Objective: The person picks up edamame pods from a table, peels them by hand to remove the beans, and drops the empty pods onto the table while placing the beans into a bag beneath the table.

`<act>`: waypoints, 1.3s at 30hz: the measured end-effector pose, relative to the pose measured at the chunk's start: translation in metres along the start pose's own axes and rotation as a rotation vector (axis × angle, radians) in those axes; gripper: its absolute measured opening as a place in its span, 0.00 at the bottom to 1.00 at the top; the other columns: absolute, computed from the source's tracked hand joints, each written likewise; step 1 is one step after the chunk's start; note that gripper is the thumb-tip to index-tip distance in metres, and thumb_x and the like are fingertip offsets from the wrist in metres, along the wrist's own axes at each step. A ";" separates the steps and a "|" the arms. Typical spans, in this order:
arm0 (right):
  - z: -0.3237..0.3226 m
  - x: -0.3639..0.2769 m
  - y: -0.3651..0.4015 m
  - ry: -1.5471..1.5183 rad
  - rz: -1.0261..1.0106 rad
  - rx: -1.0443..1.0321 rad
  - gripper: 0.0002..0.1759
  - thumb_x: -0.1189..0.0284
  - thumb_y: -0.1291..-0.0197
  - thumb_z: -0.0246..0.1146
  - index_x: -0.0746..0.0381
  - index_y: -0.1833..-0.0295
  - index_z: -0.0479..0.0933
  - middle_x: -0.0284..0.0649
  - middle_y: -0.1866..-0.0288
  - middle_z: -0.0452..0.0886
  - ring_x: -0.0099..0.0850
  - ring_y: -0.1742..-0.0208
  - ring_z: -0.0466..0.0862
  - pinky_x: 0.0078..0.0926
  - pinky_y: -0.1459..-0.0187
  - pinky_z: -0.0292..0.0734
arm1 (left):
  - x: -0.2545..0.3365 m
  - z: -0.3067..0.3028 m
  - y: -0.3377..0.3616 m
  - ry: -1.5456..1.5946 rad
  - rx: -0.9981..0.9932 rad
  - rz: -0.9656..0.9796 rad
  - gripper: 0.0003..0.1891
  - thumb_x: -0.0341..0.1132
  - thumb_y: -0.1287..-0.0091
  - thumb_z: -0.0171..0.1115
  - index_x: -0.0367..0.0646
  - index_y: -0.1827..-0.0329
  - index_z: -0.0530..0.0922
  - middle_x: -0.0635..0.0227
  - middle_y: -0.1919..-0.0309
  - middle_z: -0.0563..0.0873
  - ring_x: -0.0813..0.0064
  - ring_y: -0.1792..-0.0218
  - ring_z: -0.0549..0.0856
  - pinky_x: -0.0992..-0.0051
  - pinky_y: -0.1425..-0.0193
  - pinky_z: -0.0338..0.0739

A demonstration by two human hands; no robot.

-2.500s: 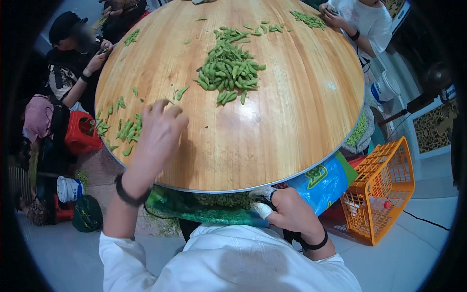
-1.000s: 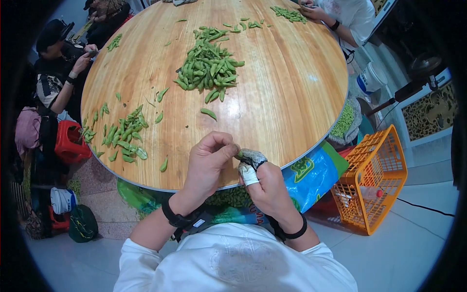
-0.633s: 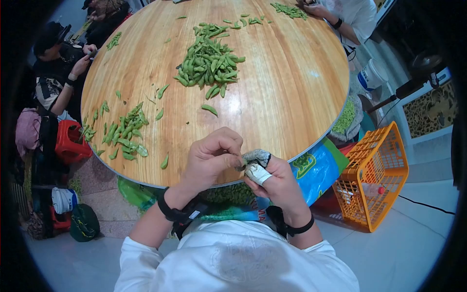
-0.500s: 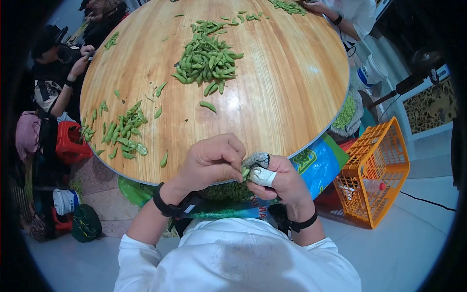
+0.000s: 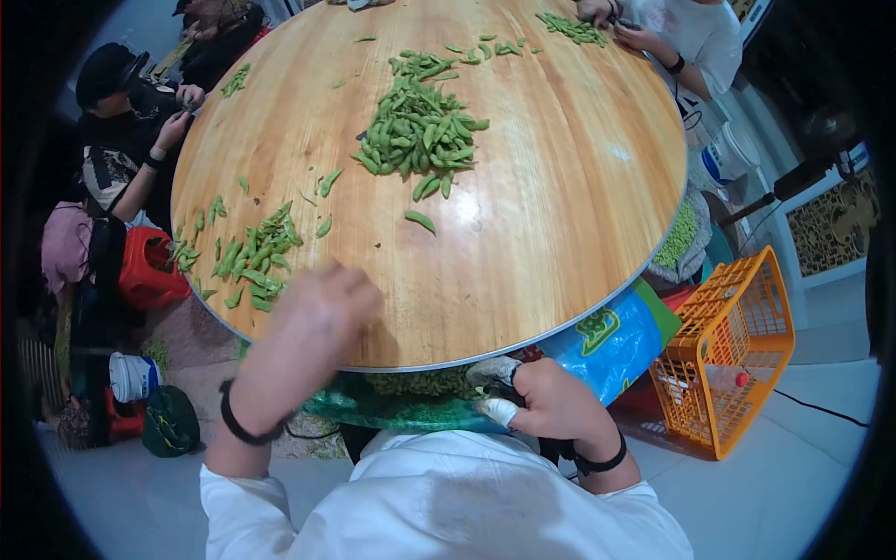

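My left hand (image 5: 317, 313), smeared by motion, is over the near left part of the round wooden table (image 5: 523, 252). It is beside a small pile of green edamame pods (image 5: 257, 247), and its fingers are too blurred to read. Below the table's front edge is my right hand (image 5: 560, 399), with grey cloth on a finger and a white wrap on the thumb. Thumb and finger stand a little apart with no pod visible between them. Just left of it, an opened green and blue bag (image 5: 373, 408) holds green beans (image 5: 420, 381), partly hidden under the table.
A larger heap of pods (image 5: 420, 126) lies mid-table. Co-workers sit at the left (image 5: 117, 140) and far right (image 5: 695, 37). An orange plastic crate (image 5: 723, 364) stands on the floor at right, near a sack of shelled beans (image 5: 679, 233). A red stool (image 5: 149, 271) is at left.
My left hand has left my right hand and swung left over the table toward the small pile. My right hand has dropped lower; the pod between the hands is gone from view.
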State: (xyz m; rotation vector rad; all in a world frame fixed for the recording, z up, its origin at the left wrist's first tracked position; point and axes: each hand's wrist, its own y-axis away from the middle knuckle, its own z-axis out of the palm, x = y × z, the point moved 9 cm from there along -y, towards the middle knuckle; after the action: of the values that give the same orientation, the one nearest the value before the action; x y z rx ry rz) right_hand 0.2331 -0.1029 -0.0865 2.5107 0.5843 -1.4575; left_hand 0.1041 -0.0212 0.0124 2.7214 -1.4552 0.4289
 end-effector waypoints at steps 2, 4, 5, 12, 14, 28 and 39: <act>0.000 -0.001 -0.002 -0.004 0.152 -0.085 0.19 0.65 0.48 0.62 0.72 0.77 0.72 0.56 0.80 0.72 0.53 0.77 0.75 0.42 0.72 0.71 | -0.034 -0.003 -0.007 -0.429 -0.050 -0.142 0.04 0.24 0.48 0.58 0.38 0.70 0.73 0.60 0.69 0.76 0.58 0.63 0.77 0.65 0.60 0.72; -0.001 0.003 -0.004 -0.020 0.131 -0.008 0.19 0.65 0.46 0.62 0.72 0.77 0.72 0.55 0.79 0.73 0.52 0.77 0.76 0.41 0.72 0.71 | -0.049 0.007 -0.027 -0.275 0.035 -0.075 0.05 0.24 0.49 0.59 0.38 0.70 0.74 0.59 0.68 0.76 0.57 0.63 0.77 0.64 0.60 0.72; 0.000 0.000 -0.006 -0.016 0.124 -0.011 0.19 0.65 0.46 0.62 0.72 0.77 0.72 0.55 0.79 0.73 0.52 0.77 0.76 0.41 0.72 0.71 | -0.053 0.012 -0.038 -0.115 0.112 -0.001 0.06 0.25 0.49 0.60 0.37 0.69 0.74 0.59 0.67 0.77 0.56 0.64 0.77 0.64 0.60 0.72; -0.016 -0.016 -0.014 -0.219 0.174 0.118 0.11 0.73 0.42 0.56 0.71 0.60 0.77 0.51 0.76 0.77 0.42 0.76 0.78 0.34 0.70 0.73 | -0.080 0.053 -0.094 0.180 0.107 0.100 0.08 0.27 0.51 0.65 0.37 0.68 0.77 0.56 0.72 0.77 0.55 0.67 0.79 0.65 0.62 0.74; -0.019 -0.013 -0.015 -0.302 0.192 0.156 0.12 0.74 0.41 0.55 0.70 0.55 0.76 0.46 0.76 0.78 0.35 0.77 0.78 0.30 0.70 0.73 | -0.076 0.053 -0.093 0.180 0.060 0.089 0.08 0.28 0.50 0.65 0.36 0.67 0.78 0.58 0.73 0.79 0.59 0.69 0.79 0.67 0.63 0.74; -0.033 0.004 -0.041 -0.372 0.091 0.407 0.10 0.73 0.34 0.49 0.67 0.53 0.72 0.30 0.74 0.73 0.15 0.79 0.70 0.14 0.78 0.65 | -0.030 0.094 -0.042 1.794 0.317 -0.551 0.06 0.23 0.41 0.62 0.39 0.61 0.78 0.71 0.68 0.82 0.83 0.68 0.79 0.85 0.65 0.72; -0.037 0.000 -0.034 -0.400 0.072 0.428 0.10 0.71 0.33 0.51 0.66 0.54 0.72 0.30 0.76 0.73 0.15 0.80 0.69 0.13 0.79 0.63 | -0.024 0.083 -0.043 1.616 0.430 -0.386 0.06 0.20 0.42 0.60 0.36 0.63 0.77 0.68 0.68 0.82 0.81 0.67 0.81 0.81 0.60 0.76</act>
State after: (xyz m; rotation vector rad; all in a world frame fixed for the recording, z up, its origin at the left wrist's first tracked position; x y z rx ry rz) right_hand 0.2480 -0.0599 -0.0665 2.3702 0.1190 -2.1664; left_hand 0.1459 0.0100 -0.0690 1.5526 -0.3392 2.2335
